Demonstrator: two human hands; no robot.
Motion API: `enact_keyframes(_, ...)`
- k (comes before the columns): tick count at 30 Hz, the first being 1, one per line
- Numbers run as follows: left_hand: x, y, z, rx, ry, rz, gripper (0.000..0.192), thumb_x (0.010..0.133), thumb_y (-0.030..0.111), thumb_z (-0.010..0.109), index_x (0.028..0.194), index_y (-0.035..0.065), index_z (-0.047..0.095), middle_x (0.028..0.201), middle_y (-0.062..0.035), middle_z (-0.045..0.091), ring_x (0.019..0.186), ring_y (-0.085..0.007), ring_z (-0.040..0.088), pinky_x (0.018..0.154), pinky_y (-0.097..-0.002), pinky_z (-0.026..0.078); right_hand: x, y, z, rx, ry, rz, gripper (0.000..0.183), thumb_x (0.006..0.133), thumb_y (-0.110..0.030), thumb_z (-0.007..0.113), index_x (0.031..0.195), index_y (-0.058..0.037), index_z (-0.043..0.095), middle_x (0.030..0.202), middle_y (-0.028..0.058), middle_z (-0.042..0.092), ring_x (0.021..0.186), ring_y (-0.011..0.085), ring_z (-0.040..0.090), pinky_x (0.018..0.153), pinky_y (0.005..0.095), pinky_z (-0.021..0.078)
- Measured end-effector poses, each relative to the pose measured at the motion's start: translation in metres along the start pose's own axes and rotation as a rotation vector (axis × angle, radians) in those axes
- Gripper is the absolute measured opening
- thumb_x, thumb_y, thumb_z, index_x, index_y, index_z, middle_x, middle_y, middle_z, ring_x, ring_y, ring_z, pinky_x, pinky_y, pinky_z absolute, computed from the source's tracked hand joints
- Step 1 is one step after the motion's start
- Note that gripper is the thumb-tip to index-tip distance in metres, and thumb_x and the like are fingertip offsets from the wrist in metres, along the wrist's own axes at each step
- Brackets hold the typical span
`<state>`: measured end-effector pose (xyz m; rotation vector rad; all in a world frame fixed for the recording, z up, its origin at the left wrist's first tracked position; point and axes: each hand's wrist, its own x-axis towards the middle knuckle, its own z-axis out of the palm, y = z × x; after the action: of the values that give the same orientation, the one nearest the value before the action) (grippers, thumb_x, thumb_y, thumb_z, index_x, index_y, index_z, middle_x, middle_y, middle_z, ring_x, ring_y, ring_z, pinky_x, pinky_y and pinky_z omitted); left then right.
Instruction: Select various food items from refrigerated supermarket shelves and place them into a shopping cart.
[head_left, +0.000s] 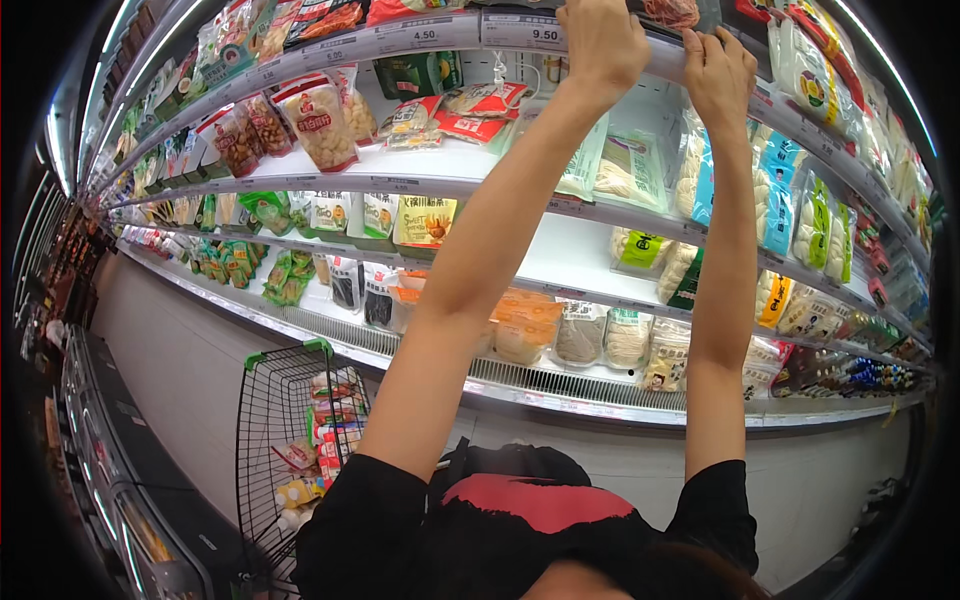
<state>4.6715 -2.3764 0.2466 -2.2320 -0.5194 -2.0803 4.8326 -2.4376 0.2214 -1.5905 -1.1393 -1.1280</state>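
Observation:
Both my arms reach up to the top visible shelf of a store's food display. My left hand (606, 45) is at the shelf's front edge (517, 30), beside a price tag; its fingertips are cut off by the picture's top rim. To its right, my right hand (720, 71) has bent fingers at the same edge, close to a clear pack of reddish food (673, 11). Whether either hand grips anything cannot be made out. Below them lie packs of pale noodles (628, 171) in light green plastic.
A wire shopping cart (251, 435) with green corners, holding several packaged goods, stands at my left. Lower shelves (555, 255) carry bagged noodles and dried foods. Long dark display cases (127, 420) run along the far left. A vent grille (525, 375) lines the bottom shelf.

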Motion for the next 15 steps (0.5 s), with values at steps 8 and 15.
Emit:
enact_keyframes(8, -0.193, 0.03, -0.139, -0.101, -0.155, -0.229, 0.022, 0.081, 0.0, 0.063, 0.102, 0.0035, 0.065, 0.11, -0.0138, 0.057, 0.101, -0.0319, 0.052, 0.089, -0.0406, 0.042, -0.023, -0.036, -0.015, 0.0, 0.23, -0.04, 0.041, 0.098, -0.04, 0.051, 0.112, -0.0053, 0.069, 0.132, 0.0185, 0.056, 0.125, 0.0357, 0.046, 0.107, 0.0467, 0.0334)
enact_keyframes(15, -0.423, 0.007, -0.296, 0.272, -0.417, -0.812, 0.015, 0.083, 0.002, 0.062, 0.097, 0.0025, 0.067, 0.105, -0.0137, 0.058, 0.097, -0.0344, 0.053, 0.087, -0.0417, 0.044, -0.192, -0.178, -0.052, 0.618, 0.053, 0.273, 0.019, 0.094, -0.013, 0.06, 0.107, -0.001, 0.067, 0.124, 0.0164, 0.057, 0.117, 0.0278, 0.054, 0.091, 0.0361, 0.0483)
